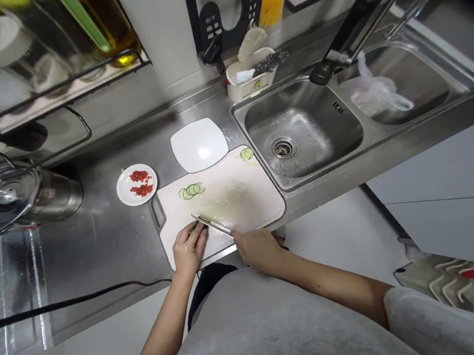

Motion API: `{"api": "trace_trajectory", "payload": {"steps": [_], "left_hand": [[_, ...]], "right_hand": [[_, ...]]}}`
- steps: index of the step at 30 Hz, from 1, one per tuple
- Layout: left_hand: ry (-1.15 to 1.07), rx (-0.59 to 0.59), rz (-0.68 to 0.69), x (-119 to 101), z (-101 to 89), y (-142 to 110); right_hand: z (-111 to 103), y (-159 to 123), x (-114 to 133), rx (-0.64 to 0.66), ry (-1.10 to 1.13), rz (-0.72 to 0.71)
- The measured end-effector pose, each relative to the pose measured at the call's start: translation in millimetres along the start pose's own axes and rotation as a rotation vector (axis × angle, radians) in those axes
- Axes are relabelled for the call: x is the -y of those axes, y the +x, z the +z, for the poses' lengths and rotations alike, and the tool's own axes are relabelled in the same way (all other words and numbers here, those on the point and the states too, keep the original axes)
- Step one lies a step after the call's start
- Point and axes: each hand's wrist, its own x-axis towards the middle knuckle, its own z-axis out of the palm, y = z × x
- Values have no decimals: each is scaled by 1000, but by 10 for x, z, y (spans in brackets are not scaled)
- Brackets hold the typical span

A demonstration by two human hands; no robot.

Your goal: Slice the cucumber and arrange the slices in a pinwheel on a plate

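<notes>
A grey shirt [255, 333] fronts the cutting board [244, 194]; over it, the closed right hand [256, 249] grips a knife [219, 229]; the left hand [188, 250], fingers bent, holds a green piece [202, 223].

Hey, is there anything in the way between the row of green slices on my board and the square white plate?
Nothing visible; just a bare strip of cutting board between the row of green slices and the square white plate. The knife and both hands, left and right, are nearer the body.
</notes>
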Motion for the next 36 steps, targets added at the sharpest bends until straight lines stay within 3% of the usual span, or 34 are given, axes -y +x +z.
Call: {"api": "trace_trajectory", "payload": {"steps": [36], "left_hand": [[-52,26,-13,40,-16,75]], "right_hand": [[-143,202,44,65,53,-52]]}}
